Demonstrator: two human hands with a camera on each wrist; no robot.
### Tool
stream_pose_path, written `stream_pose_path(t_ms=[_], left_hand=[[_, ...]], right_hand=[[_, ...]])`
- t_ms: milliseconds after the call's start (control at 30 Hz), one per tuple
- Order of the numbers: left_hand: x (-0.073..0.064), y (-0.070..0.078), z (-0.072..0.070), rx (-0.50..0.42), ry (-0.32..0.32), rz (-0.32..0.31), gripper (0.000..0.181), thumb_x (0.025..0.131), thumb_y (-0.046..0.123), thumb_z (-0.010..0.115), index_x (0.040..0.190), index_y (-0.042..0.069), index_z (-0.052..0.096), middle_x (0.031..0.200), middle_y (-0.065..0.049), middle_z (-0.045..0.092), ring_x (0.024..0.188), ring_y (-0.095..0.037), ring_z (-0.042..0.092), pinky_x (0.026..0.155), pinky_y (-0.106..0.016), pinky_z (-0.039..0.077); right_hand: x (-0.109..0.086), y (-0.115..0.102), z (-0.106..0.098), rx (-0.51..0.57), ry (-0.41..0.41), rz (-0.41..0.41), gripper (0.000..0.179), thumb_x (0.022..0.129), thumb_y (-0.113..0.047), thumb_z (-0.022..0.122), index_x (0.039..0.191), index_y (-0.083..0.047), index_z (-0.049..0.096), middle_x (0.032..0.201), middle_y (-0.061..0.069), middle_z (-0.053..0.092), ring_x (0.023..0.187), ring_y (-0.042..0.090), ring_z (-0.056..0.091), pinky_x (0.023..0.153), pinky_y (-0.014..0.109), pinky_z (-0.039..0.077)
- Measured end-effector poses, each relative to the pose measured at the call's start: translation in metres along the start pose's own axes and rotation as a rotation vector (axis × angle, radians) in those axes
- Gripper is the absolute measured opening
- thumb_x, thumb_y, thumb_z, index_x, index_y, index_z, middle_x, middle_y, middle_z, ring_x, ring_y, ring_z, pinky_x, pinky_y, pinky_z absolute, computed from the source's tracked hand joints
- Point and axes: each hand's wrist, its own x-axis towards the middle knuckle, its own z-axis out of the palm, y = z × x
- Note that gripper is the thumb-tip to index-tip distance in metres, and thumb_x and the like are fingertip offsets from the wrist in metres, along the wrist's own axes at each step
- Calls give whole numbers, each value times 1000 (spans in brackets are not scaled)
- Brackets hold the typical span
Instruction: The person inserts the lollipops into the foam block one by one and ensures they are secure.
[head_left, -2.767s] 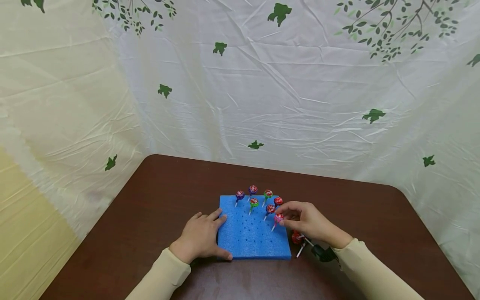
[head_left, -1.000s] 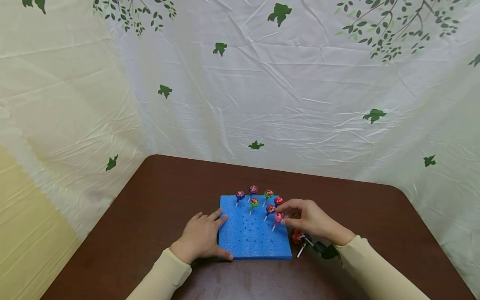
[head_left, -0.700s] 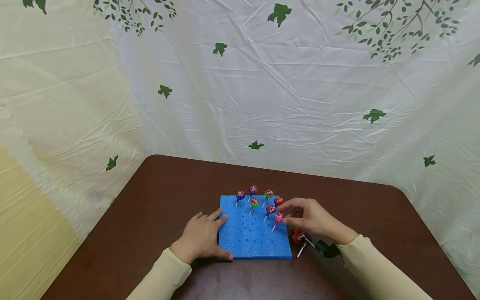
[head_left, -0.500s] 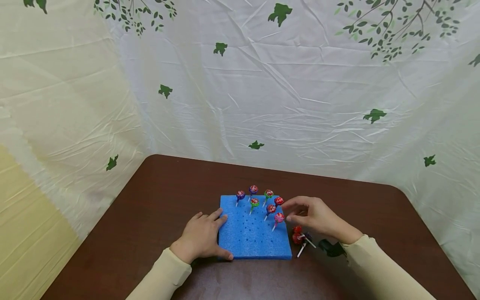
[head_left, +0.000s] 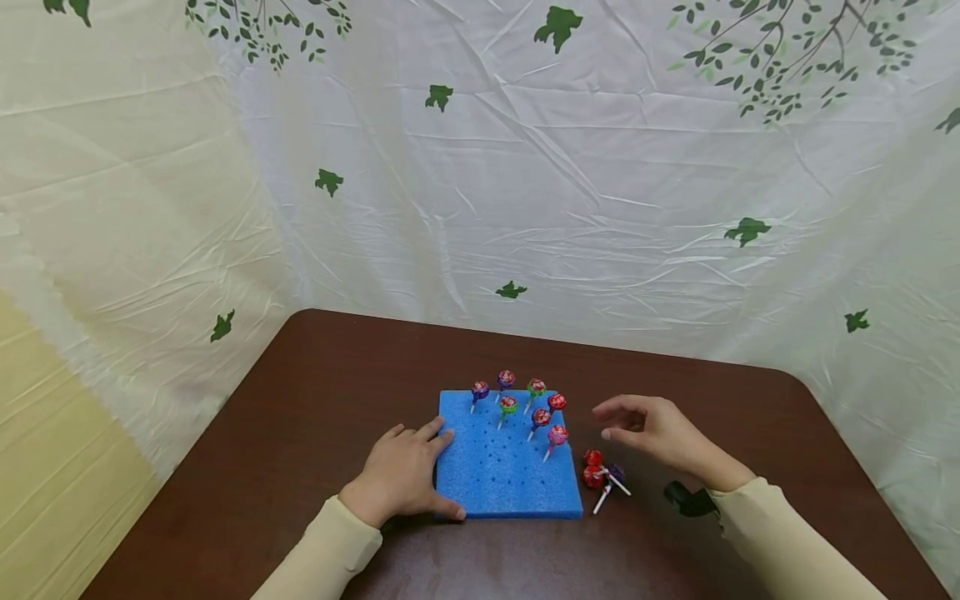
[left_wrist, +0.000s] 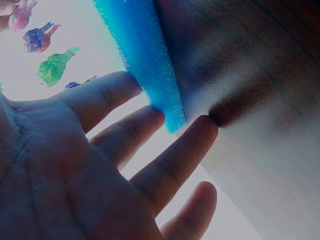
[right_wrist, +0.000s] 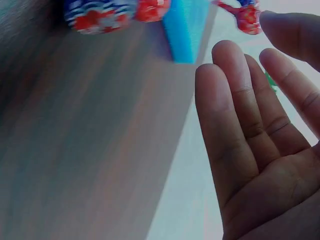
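Our left hand point(head_left: 403, 471), fingers spread, rests against the left edge of the square blue foam board point(head_left: 498, 471), where seven round, colourfully wrapped lollipops point(head_left: 507, 405) stand on white sticks. Our right hand point(head_left: 663, 429) hovers to the board's right, empty fingers loosely curved, near a small pile of red and purple wrapped lollipops point(head_left: 593, 476) on the dark brown surface point(head_left: 360, 375).

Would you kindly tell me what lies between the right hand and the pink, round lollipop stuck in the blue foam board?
In the head view, only bare brown tabletop shows between the right hand and the pink lollipop.
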Motion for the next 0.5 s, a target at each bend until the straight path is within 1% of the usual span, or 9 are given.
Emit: stream_pose_path(t_ms=[200,333,500], left_hand=[[0,0,-1,-2,-7,-2,110,62,81,73,146,12,53,151,-11,45,123,-30,57,107,-54,36],[0,0,-2,-2,-10,-3,110,62,81,73,146,12,53,151,-11,45,122,-30,57,107,-53,36],[0,0,-2,-3,-12,-4,110,62,81,73,146,12,53,151,-11,45,122,-31,58,106,-53,37]], right_hand=[[0,10,8,-21,-51,50,31,89,-16,77,117,-4,69,109,10,70,86,13,68,72,28,56],[1,12,13,-31,-82,75,31,90,-19,77,116,-5,70,109,8,70,86,14,68,72,27,56],[2,11,18,-40,-100,85,30,89,-22,77,114,-7,71,106,5,70,84,15,67,71,26,56]])
